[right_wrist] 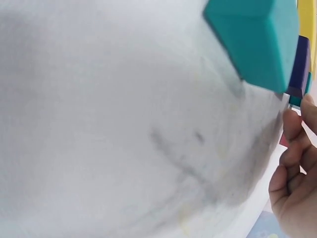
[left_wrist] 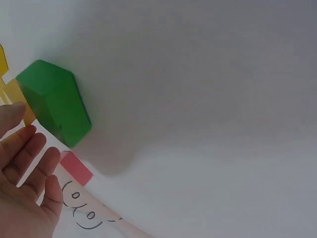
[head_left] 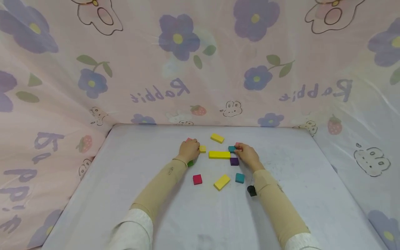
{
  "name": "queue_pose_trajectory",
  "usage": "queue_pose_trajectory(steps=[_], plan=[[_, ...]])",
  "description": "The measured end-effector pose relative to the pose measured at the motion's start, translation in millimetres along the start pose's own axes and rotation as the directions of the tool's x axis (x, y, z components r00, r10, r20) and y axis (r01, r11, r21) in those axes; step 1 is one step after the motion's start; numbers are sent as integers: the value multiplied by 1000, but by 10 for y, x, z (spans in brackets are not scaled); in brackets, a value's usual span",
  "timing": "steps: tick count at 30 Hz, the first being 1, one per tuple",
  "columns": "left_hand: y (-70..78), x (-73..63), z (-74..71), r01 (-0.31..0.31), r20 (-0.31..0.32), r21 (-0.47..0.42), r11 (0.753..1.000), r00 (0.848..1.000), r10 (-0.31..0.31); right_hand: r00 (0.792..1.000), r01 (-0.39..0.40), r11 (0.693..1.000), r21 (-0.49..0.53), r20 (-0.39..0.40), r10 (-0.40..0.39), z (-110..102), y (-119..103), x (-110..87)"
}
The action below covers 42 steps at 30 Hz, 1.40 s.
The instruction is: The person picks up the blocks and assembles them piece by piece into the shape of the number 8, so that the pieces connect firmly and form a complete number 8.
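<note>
With thumb and index finger, my left hand (head_left: 189, 150) pinches a small yellow block (head_left: 202, 149); its other fingers are loosely bent. A green block (left_wrist: 57, 106) lies beside that wrist, and a pink block (left_wrist: 76, 167) beyond the fingers. On the other side, my right hand (head_left: 248, 155) pinches a teal block (head_left: 231, 149) at its right edge, partly hidden by the fingertips. Between the hands lies a long yellow block (head_left: 219, 155). Touching its right end is a purple block (head_left: 234, 161). Another pinkish-red block (head_left: 238, 143) shows behind the right fingers.
Nearer on the white table (head_left: 200, 222) lie a red block (head_left: 197, 179), a yellow block (head_left: 222, 182), a second teal block (head_left: 239, 178) and a small black object (head_left: 251, 190). Another yellow block (head_left: 217, 138) lies farther back. Patterned cloth (head_left: 206, 76) stands round the table.
</note>
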<state>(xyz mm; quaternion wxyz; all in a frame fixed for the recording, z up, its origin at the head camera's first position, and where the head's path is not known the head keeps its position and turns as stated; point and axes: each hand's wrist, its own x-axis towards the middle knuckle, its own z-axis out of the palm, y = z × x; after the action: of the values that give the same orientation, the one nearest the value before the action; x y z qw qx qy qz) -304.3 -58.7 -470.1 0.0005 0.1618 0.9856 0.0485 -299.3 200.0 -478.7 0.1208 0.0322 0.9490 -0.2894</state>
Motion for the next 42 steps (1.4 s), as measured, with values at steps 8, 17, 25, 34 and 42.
queue_pose_trajectory(steps=[8, 17, 25, 34, 42], plan=[[90, 19, 12, -25, -20, 43, 999, 999, 26, 1000, 2, 1000, -16, -5, -2, 21, 39, 33], [107, 21, 39, -27, -48, 33, 999, 998, 29, 1000, -3, 1000, -7, -2, 3, 13, 57, 32], [97, 24, 56, -9, -24, 7, 1000, 1000, 9, 1000, 9, 1000, -7, -21, -9, 28, 64, 50], [35, -96, 37, -22, -37, -69, 997, 999, 20, 999, 29, 1000, 12, -23, -28, 42, 88, 36], [-149, -472, -37, -21, -20, -157, 987, 1000, 18, 999, 21, 1000, 13, -29, -21, 51, 66, 41]])
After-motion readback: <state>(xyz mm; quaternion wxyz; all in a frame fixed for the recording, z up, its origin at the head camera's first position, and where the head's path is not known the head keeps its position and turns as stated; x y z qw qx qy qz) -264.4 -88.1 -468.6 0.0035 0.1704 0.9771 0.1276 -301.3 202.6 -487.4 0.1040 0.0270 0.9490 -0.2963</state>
